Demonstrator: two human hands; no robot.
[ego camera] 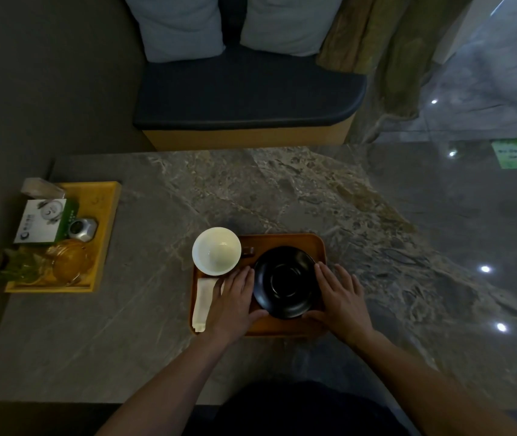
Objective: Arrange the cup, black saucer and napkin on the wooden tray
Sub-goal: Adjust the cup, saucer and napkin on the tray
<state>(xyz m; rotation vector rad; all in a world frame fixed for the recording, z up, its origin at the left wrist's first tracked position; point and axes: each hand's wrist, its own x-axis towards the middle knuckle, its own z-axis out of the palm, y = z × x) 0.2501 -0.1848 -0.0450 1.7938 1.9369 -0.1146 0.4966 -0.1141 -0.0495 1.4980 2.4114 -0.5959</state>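
Observation:
A brown wooden tray lies on the marble table in front of me. The black saucer rests on its right half. My left hand and my right hand clasp the saucer's left and right rims, thumbs at its near edge. A white cup stands upright at the tray's far left corner, overhanging the edge. A folded white napkin lies along the tray's left side, partly under my left hand.
A yellow tray at the table's left holds a white and green box, a silver object and glassware. A green plant sits at the far left edge. A dark cushioned bench stands beyond the table.

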